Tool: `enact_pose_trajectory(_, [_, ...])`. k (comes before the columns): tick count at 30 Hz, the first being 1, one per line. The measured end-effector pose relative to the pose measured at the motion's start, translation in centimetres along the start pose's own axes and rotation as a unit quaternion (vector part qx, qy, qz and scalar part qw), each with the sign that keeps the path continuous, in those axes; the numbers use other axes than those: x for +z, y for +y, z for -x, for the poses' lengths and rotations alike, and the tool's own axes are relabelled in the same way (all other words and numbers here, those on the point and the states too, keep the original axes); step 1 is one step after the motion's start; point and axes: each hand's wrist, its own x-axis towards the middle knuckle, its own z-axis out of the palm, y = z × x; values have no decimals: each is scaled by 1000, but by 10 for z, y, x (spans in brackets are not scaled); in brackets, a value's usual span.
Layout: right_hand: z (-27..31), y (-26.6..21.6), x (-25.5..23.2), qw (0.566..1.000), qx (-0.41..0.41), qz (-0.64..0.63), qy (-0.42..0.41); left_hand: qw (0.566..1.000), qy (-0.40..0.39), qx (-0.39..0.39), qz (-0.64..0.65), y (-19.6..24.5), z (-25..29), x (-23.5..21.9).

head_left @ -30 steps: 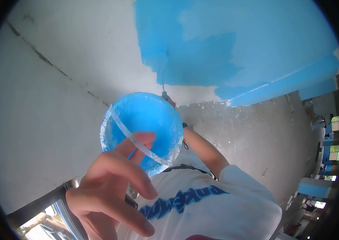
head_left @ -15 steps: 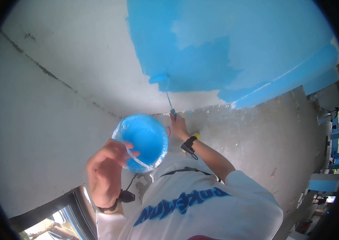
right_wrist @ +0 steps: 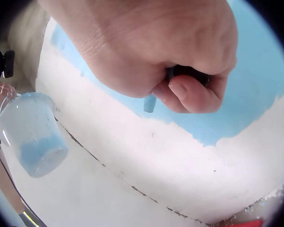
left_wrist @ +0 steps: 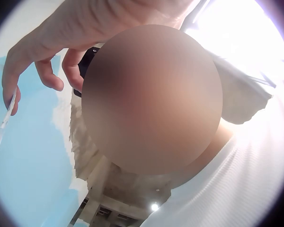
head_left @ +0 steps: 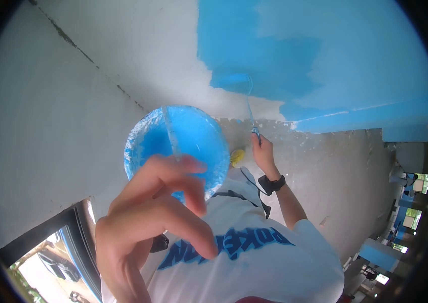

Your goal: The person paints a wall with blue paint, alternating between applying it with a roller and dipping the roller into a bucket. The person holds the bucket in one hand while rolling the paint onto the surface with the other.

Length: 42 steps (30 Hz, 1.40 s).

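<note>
We hold a pail of blue paint overhead while rolling colour onto the ceiling.

Our left hand [head_left: 148, 222] hooks its curled fingers [left_wrist: 12, 94] round the thin wire handle [head_left: 170, 132] of the paint bucket [head_left: 176, 146], which hangs close in front of the head camera, its inside coated blue; the right wrist view shows the same bucket [right_wrist: 31, 132] off to the side, translucent, with paint low in it. Our right hand [head_left: 264, 151] is farther off, its fingers [right_wrist: 187, 94] wrapped tight round the dark grip of the paint roller [head_left: 234, 80], whose blue sleeve touches the ceiling [head_left: 123, 50] at the ragged edge where fresh blue [head_left: 325, 50] meets bare white. A black wrist strap [head_left: 272, 184] circles that arm, above the white printed T-shirt [head_left: 244, 262].
</note>
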Motion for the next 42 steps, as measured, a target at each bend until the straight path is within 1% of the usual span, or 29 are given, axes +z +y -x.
enact_pose_trajectory(2, [1,11,2,1000,6,-13,25,1000,-12,9,13,-5,-4,1])
enact_pose_trajectory(4, [2,9,-7,999,19,-27,18,999,25,4,42,-12,-9,5])
enact_pose_trajectory(5, [2,7,-12,999,31,-41,12,999,25,3,41,-11,-11,9])
enact_pose_trajectory(9, [7,-18,-39,998,34,-33,34,997,10,-32,64,-9,-21,21])
enact_pose_trajectory(11, [5,-28,-59,997,38,-64,33,999,-25,-12,40,-15,-31,22])
enact_pose_trajectory(12, [5,-27,-69,992,59,-107,20,999,-30,-12,39,-18,-37,22])
enact_pose_trajectory(13, [7,-31,-83,992,63,-110,24,998,-51,-9,36,-22,-42,22])
enact_pose_trajectory(15, [18,-45,-120,978,100,-177,-52,996,-84,-12,36,-35,-50,24])
enact_pose_trajectory(17, [31,-56,-152,977,106,-177,-53,997,-57,-13,47,-54,-56,23])
enact_pose_trajectory(19, [45,-73,-185,981,103,-124,-110,992,13,-120,27,-66,-57,26])
enact_pose_trajectory(20, [51,-79,-196,980,111,-130,-102,992,2,-125,27,-75,-60,26])
enact_pose_trajectory(22, [65,-88,-215,989,53,-22,-133,990,42,-130,-19,-95,-66,26])
enact_pose_trajectory(23, [70,-93,-222,989,63,-28,-128,990,31,-136,-20,-105,-67,28])
enact_pose_trajectory(25, [72,-106,-228,976,28,55,-207,988,54,-137,-48,-123,-68,30])
enact_pose_trajectory(26, [71,-112,-228,967,44,79,-238,988,45,-141,-51,-130,-67,32])
enact_pose_trajectory(27, [68,-116,-225,968,50,70,-234,987,59,-134,-71,-137,-67,33])
enact_pose_trajectory(28, [65,-119,-222,960,40,76,-265,985,74,-125,-91,-143,-67,34])
enact_pose_trajectory(29, [61,-122,-218,951,29,81,-297,985,64,-129,-95,-149,-65,36])
enact_pose_trajectory(30, [55,-126,-212,939,37,107,-325,981,83,-134,-116,-155,-65,36])
enact_pose_trajectory(31, [50,-122,-204,941,40,100,-320,976,102,-137,-136,-162,-65,37])
enact_pose_trajectory(32, [45,-113,-191,938,-8,124,-324,976,93,-137,-140,-169,-65,36])
enact_pose_trajectory(33, [40,-107,-179,932,-57,148,-325,971,105,-135,-165,-176,-65,35])
enact_pose_trajectory(34, [34,-110,-169,930,-60,141,-335,966,117,-132,-189,-185,-65,34])
enact_pose_trajectory(35, [29,-114,-158,927,-62,135,-345,967,108,-132,-191,-194,-63,32])
enact_pose_trajectory(37, [19,-112,-134,926,-83,140,-340,964,129,-139,-187,-214,-63,31])
enact_pose_trajectory(38, [11,-109,-121,919,-77,152,-354,965,124,-137,-187,-224,-63,31])
enact_pose_trajectory(39, [4,-102,-106,912,-69,164,-370,966,116,-142,-182,-232,-63,31])
enact_pose_trajectory(40, [-4,-89,-87,913,-67,163,-367,967,110,-146,-177,-239,-63,32])
enact_pose_trajectory(42, [-18,-63,-53,907,-62,145,-389,971,105,-148,-157,-250,-64,34])
